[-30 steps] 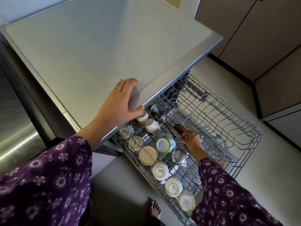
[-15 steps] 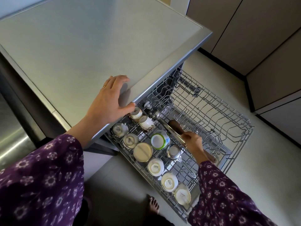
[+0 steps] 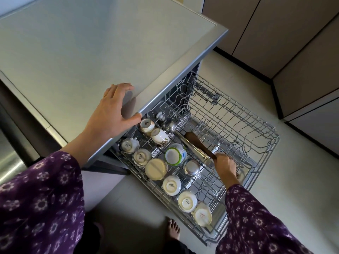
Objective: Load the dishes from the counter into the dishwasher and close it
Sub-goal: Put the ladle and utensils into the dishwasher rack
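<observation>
1. Right, a pale grey counter [image 3: 82, 52] fills the upper left. Tan cabinets [image 3: 275, 33] with dark plinths line the far side, and a light floor [image 3: 275, 208] runs beneath.
2. Up top, the left hand [image 3: 111, 116] lies flat on the counter's front edge. Its fingers are straight, the thumb hooks over the lip, there's a ring [image 3: 104, 96] on one finger, and it holds nothing.
3. Down low, the right hand [image 3: 224, 166] is inside the pulled-out dishwasher rack [image 3: 238, 129], fingers curled tight round the handle of a wooden spoon [image 3: 194, 141].
4. The spoon's dark head points away from the knuckles, up toward the counter lip, and lies low over the wires.
5. Just beside the spoon, on the side nearer the left hand, a steel ladle [image 3: 169, 126] runs parallel. Its handle end is right by the gripping fingers and its bowl is at the far end.
6. Between the two hands the rack is busy. White cups sit base-up in rows, two near the right wrist [image 3: 171, 185] [image 3: 187, 201] and two under the left forearm [image 3: 141, 156] [image 3: 129, 144].
7. Also there are a floral mug [image 3: 159, 137] on a tilt, a green-rimmed tub [image 3: 175, 154], a cream bowl [image 3: 156, 168] and a small steel bowl [image 3: 191, 167] close to the right thumb.
8. Below it all are purple flowered sleeves [image 3: 253, 222] and a bare foot [image 3: 173, 230] on the floor.
</observation>
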Demonstrator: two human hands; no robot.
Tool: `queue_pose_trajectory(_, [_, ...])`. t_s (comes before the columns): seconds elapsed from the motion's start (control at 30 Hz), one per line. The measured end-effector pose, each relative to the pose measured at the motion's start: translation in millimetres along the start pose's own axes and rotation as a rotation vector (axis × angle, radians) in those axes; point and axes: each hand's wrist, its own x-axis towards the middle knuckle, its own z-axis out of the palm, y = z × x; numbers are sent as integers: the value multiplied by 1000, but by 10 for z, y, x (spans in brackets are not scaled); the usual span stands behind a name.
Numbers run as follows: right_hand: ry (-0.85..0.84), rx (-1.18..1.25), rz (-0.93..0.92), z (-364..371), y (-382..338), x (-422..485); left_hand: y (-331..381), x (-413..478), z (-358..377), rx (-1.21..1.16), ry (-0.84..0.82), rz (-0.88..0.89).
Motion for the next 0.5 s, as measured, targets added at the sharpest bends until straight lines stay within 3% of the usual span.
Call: queue_pose_trajectory(0.5, [56, 64, 134, 14, 213, -334, -7, 5, 1, 3, -4, 1])
